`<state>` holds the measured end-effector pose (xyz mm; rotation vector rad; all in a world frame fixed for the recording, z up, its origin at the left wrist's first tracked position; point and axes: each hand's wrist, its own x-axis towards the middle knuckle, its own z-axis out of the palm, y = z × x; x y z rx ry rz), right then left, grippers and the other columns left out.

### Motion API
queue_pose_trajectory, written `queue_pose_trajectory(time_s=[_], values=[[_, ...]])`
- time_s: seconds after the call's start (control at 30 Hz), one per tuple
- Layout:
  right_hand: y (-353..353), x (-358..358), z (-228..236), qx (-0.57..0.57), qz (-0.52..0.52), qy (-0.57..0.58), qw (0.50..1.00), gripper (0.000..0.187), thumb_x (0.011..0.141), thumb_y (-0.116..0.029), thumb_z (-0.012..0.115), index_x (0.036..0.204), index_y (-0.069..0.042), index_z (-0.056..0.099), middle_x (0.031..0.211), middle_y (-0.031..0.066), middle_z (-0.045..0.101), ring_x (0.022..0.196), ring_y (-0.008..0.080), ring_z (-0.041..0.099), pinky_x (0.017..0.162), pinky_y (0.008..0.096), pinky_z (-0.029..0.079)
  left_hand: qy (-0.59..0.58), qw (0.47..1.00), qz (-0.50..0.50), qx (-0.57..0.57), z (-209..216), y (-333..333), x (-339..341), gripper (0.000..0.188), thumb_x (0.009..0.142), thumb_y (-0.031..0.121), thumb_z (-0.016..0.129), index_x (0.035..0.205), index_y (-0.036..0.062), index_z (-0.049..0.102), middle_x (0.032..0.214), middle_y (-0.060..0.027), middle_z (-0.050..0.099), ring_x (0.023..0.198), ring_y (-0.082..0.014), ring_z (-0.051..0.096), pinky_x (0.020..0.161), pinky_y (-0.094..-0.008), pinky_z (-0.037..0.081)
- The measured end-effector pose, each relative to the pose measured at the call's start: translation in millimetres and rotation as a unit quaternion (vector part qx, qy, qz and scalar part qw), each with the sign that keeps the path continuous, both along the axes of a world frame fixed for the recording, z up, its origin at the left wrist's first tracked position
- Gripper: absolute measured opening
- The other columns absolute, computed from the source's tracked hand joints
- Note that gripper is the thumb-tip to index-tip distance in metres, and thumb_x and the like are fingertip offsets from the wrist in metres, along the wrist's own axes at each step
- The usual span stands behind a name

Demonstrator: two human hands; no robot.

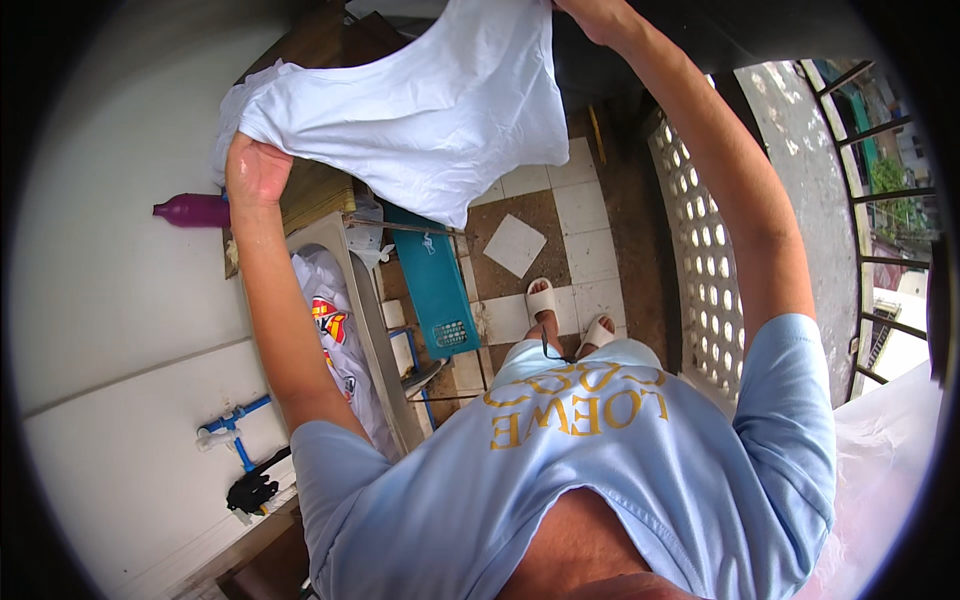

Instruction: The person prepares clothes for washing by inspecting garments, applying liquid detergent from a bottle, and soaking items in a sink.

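Observation:
A white shirt [420,110] is stretched between my raised hands at the top of the view, with its lower edge hanging in loose folds. My left hand [260,172] grips its left end, palm showing and fingers hidden behind the bunched fabric. At the top edge, my right hand [595,18] holds the shirt's right corner; the picture cuts off part of that hand. Below my left forearm, white laundry [345,345] with red and yellow prints lies in a metal sink [372,325].
A teal plastic tray [430,270] stands right of the sink. A purple bottle [192,210] is beside my left wrist. Blue pipes [240,425] and a black glove [252,490] are by the left wall. A perforated white wall [705,260] lines the right side.

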<state>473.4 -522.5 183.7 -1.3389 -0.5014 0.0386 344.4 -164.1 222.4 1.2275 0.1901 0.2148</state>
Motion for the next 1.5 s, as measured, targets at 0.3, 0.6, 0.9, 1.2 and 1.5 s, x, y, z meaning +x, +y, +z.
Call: queue_pose_trajectory(time_s=[0.3,0.6,0.9,1.2,1.5], values=[[-26,-28,-5,-0.013,0.045,0.039,0.998,0.036,0.091,-0.01,0.058,0.127,-0.011,0.053,0.106,0.0005,0.066,0.097,0.0109,0.06,0.091,0.0321,0.045,-0.07,0.993,-0.003,-0.098,-42,21,-55,0.045,0.092,0.015,0.048,0.134,-0.0011,0.044,0.135,-0.0143,0.051,0.126,-0.0271,0.048,0.107,-0.0426,0.036],[-20,-19,-22,-0.171,0.04,-0.119,0.977,0.028,0.091,-0.007,0.057,0.119,-0.005,0.055,0.104,0.0038,0.064,0.096,0.0127,0.06,0.088,0.0281,0.047,-0.083,0.993,-0.041,-0.079,-55,-15,-96,0.048,0.091,0.011,0.046,0.138,0.0031,0.039,0.135,-0.0121,0.05,0.127,-0.0253,0.048,0.104,-0.0419,0.039],[83,-100,18,-0.259,0.013,-0.266,0.929,0.029,0.081,-0.019,0.069,0.095,0.005,0.06,0.081,0.0141,0.066,0.072,0.0179,0.06,0.063,0.0359,0.047,-0.064,0.983,-0.175,0.001,-32,-63,-84,0.048,0.085,0.024,0.052,0.127,0.0017,0.042,0.129,-0.0131,0.05,0.119,-0.0244,0.049,0.1,-0.0365,0.038],[54,-137,-60,-0.032,0.023,-0.037,0.999,0.026,0.087,-0.026,0.063,0.101,-0.005,0.068,0.084,0.007,0.068,0.078,0.0136,0.062,0.072,0.0288,0.05,-0.097,0.985,-0.018,0.144,-19,-79,-82,0.047,0.085,-0.006,0.051,0.131,-0.0017,0.043,0.127,-0.0157,0.053,0.119,-0.0255,0.051,0.105,-0.0403,0.038],[13,-232,-427,-0.052,-0.07,0.484,0.871,0.045,0.087,-0.036,0.063,0.123,-0.01,0.055,0.099,-0.0017,0.059,0.08,0.0101,0.05,0.068,0.0231,0.04,-0.104,0.959,0.177,0.197,97,-45,-108,0.04,0.095,0.01,0.045,0.132,-0.0075,0.043,0.141,-0.0224,0.042,0.13,-0.036,0.04,0.111,-0.0551,0.026]])
